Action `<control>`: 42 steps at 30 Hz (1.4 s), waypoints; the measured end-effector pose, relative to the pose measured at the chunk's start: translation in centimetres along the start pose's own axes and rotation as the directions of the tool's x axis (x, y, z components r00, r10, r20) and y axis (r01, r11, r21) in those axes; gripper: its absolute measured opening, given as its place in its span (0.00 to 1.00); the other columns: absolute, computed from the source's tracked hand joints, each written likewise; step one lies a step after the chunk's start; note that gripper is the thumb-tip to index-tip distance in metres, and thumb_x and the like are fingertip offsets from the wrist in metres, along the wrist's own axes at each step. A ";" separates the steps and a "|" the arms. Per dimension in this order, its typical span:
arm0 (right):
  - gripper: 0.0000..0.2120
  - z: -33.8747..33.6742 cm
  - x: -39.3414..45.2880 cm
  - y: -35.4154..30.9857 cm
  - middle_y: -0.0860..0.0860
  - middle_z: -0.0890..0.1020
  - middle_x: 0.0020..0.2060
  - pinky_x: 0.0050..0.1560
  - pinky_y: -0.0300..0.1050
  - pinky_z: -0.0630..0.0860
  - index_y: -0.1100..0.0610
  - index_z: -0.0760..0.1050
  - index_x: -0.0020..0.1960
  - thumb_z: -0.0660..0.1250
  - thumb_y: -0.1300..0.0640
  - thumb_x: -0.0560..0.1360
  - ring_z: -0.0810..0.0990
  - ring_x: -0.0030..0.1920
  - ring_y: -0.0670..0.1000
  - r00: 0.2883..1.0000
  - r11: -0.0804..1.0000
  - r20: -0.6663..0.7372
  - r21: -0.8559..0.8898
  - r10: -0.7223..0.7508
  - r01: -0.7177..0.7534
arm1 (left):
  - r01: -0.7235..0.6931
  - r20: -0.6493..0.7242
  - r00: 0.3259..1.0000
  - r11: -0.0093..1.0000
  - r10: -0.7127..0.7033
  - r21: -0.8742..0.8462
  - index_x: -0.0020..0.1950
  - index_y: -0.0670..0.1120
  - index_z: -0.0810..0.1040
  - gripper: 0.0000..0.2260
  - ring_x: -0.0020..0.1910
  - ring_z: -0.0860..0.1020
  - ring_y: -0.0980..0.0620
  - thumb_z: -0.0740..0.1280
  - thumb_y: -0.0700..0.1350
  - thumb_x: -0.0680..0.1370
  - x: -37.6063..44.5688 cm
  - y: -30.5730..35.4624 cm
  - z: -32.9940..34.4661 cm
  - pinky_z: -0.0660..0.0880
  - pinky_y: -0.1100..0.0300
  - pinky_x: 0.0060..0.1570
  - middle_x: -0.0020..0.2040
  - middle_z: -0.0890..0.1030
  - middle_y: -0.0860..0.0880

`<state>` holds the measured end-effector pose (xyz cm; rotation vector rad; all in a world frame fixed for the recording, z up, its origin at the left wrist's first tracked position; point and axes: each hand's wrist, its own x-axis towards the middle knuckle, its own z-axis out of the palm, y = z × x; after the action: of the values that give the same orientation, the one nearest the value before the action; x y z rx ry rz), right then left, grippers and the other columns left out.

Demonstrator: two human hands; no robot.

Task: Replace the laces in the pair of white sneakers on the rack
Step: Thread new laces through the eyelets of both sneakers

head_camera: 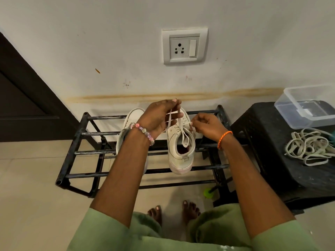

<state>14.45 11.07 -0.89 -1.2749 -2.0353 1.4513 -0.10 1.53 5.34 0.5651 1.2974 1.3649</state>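
A: Two white sneakers on the black metal shoe rack (76, 153), centre of frame. Right sneaker (181, 153) sits heel toward the camera, across the rack's bars. Left sneaker (133, 116) is mostly hidden behind the left forearm.

B: Hands?

A: Left hand (159, 118) is raised above the right sneaker, thumb and fingertips pinching a white lace (178, 115) and pulling it up taut. Beaded bracelet (143, 132) on that wrist. Right hand (206, 125) is at the right sneaker's eyelet row, fingers curled and pinching the lace there. Orange thread band (223, 139) on that wrist.

B: So both grips closed on the lace?

A: Yes, both. One loop of lace hangs down into the shoe opening.

B: Anything else?

A: Black plastic stool (272, 142) at right of frame, just beside the rack. On it, a loose pile of off-white laces (310, 146) and, behind that, a clear plastic container (308, 107). Wall socket (184, 46) in upper centre. Dark door (23, 98) at left. Small green thing (208, 192) on the floor under the rack's right end, can't tell what. Bare feet (190, 211) at bottom centre, green clothing below them.
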 end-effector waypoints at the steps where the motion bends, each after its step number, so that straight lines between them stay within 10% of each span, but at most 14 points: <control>1: 0.09 -0.1 0.0 -0.3 0.48 0.78 0.30 0.40 0.40 0.73 0.56 0.75 0.38 0.63 0.63 0.76 0.75 0.32 0.45 1.000 0.999 -0.010 0.050 0.022 -0.021 | 0.046 0.031 0.999 0.997 -0.044 -0.069 0.46 0.45 0.77 0.09 0.34 0.81 0.56 0.59 0.42 0.81 -0.1 0.2 0.2 0.74 0.65 0.34 0.35 0.81 0.53; 7: 0.14 -1.1 -0.8 -1.3 0.46 0.67 0.17 0.21 0.35 0.64 0.57 0.79 0.38 0.60 0.58 0.79 0.63 0.18 0.44 0.993 0.976 -0.043 0.195 0.110 -0.099 | 0.439 0.210 0.870 0.895 -0.445 0.079 0.48 0.38 0.78 0.26 0.27 0.80 0.53 0.51 0.58 0.81 -1.1 0.5 -0.7 0.76 0.64 0.28 0.34 0.82 0.46; 11: 0.13 -2.8 -1.1 -2.2 0.49 0.61 0.19 0.20 0.34 0.54 0.62 0.80 0.37 0.64 0.57 0.76 0.56 0.18 0.45 0.992 0.917 -0.090 0.397 0.084 -0.042 | 0.440 0.137 0.846 0.820 -0.515 0.366 0.55 0.40 0.73 0.23 0.17 0.69 0.55 0.49 0.58 0.82 -1.3 -0.2 -1.7 0.67 0.68 0.21 0.32 0.82 0.44; 15: 0.11 -3.4 -1.5 -1.6 0.53 0.72 0.26 0.21 0.35 0.64 0.62 0.78 0.38 0.67 0.56 0.75 0.66 0.23 0.46 0.972 0.956 -0.038 -0.174 0.234 -0.237 | 0.397 0.206 0.682 0.592 -0.702 0.701 0.52 0.42 0.76 0.17 0.37 0.82 0.49 0.51 0.50 0.83 -2.2 -0.4 -2.5 0.77 0.63 0.33 0.42 0.84 0.42; 18: 0.09 -2.8 -1.0 0.1 0.58 0.80 0.39 0.41 0.44 0.76 0.64 0.80 0.45 0.66 0.58 0.75 0.78 0.38 0.53 0.952 0.851 -0.042 -0.438 0.304 -0.291 | 0.358 0.038 0.721 0.419 -0.692 0.835 0.50 0.42 0.77 0.18 0.44 0.80 0.49 0.59 0.57 0.80 -1.7 -1.6 -2.7 0.75 0.59 0.44 0.47 0.83 0.44; 24: 0.09 -1.4 -1.1 -0.8 0.51 0.83 0.44 0.50 0.42 0.76 0.55 0.79 0.47 0.63 0.52 0.78 0.80 0.43 0.46 0.978 0.981 0.135 -0.133 0.158 -0.140 | 0.306 -0.131 0.936 0.573 -0.327 0.760 0.44 0.42 0.78 0.25 0.35 0.79 0.51 0.59 0.64 0.76 0.5 -3.7 -2.0 0.75 0.63 0.34 0.37 0.81 0.46; 28: 0.08 -0.8 -1.1 -0.5 0.54 0.83 0.43 0.53 0.45 0.78 0.58 0.80 0.52 0.68 0.57 0.75 0.81 0.44 0.50 0.989 0.988 0.141 -0.153 0.051 -0.029 | 0.105 -0.096 0.994 0.643 -0.050 0.759 0.44 0.44 0.75 0.09 0.44 0.78 0.47 0.67 0.50 0.77 1.2 -4.1 -1.8 0.77 0.52 0.51 0.44 0.80 0.45; 34: 0.04 -0.7 -1.0 -0.6 0.48 0.80 0.37 0.43 0.39 0.72 0.56 0.80 0.45 0.67 0.58 0.75 0.76 0.39 0.44 0.996 0.983 0.082 -0.176 -0.031 0.045 | 0.176 -0.088 0.984 0.754 -0.155 0.633 0.41 0.43 0.77 0.07 0.38 0.74 0.50 0.65 0.42 0.78 1.3 -3.8 -1.9 0.74 0.55 0.45 0.38 0.78 0.46; 42: 0.07 0.6 -1.1 -1.6 0.53 0.81 0.38 0.50 0.44 0.78 0.61 0.77 0.43 0.63 0.60 0.78 0.79 0.43 0.49 0.991 0.832 0.019 0.541 0.129 -0.118 | 0.072 -0.154 0.987 0.975 -0.040 0.209 0.40 0.46 0.77 0.11 0.41 0.76 0.53 0.61 0.45 0.81 1.3 -3.3 -1.4 0.71 0.58 0.46 0.39 0.79 0.51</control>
<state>13.84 9.72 0.52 -1.1717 -1.3818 1.8867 -0.47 1.51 1.54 0.5763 1.5836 1.2471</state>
